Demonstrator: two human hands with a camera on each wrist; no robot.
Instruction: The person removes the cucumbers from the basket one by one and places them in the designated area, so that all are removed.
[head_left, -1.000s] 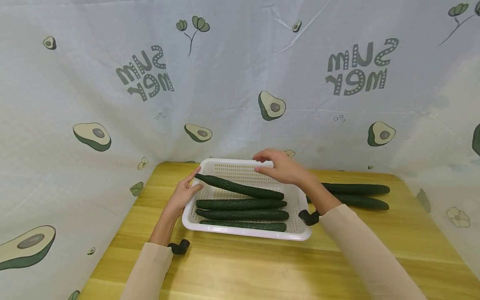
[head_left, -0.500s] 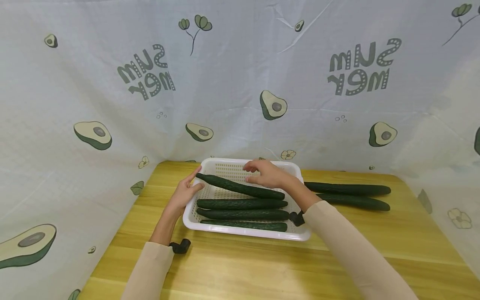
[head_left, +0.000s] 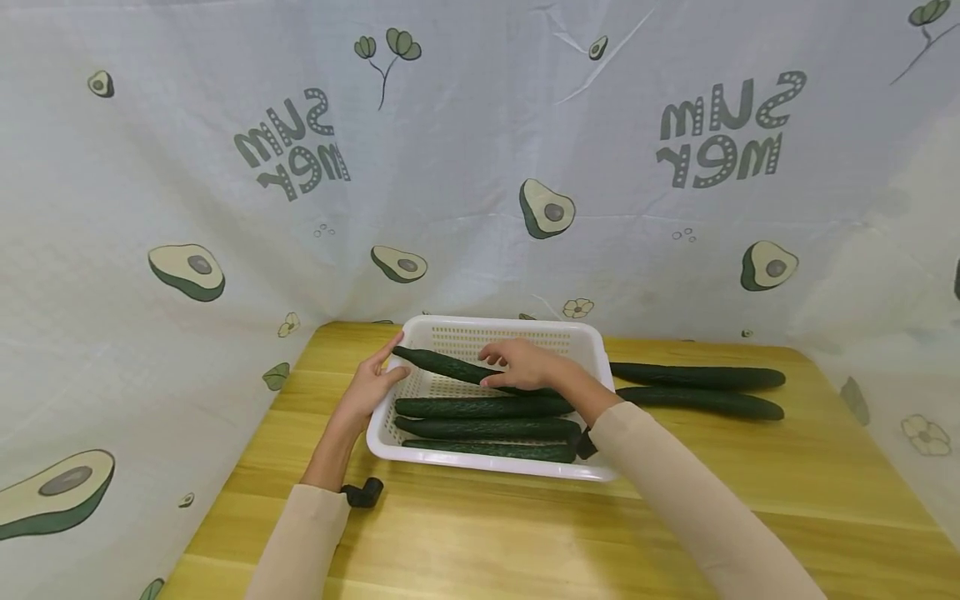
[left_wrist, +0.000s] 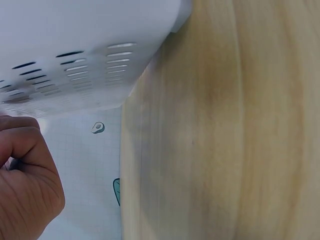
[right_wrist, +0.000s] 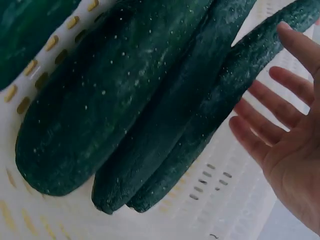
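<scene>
A white plastic basket [head_left: 487, 464] with slotted walls holds several long dark green cucumbers. The rearmost cucumber [head_left: 438, 361] lies at a slant, its thin end up at the left rim; the front cucumbers [head_left: 480, 428] lie side by side. My left hand [head_left: 367, 389] grips the basket's left end, thumb over the rim and fingers outside; in the left wrist view that hand [left_wrist: 30, 185] is partly cut off beside the slotted wall. My right hand [head_left: 525, 364] is over the slanted cucumber, covering part of it. In the right wrist view its fingers [right_wrist: 272, 102] are spread beside that cucumber, holding nothing.
Two more cucumbers [head_left: 708, 402] lie on the wooden table [head_left: 465, 533] right of the basket. A pale curtain [head_left: 465, 150] printed with avocados hangs behind and along the sides of the table. Each wrist wears a black camera mount [head_left: 363, 492].
My right hand has moved left and down from the basket's back rim to over the slanted cucumber. The left hand stays at the basket's left end, and the cucumbers lie as before.
</scene>
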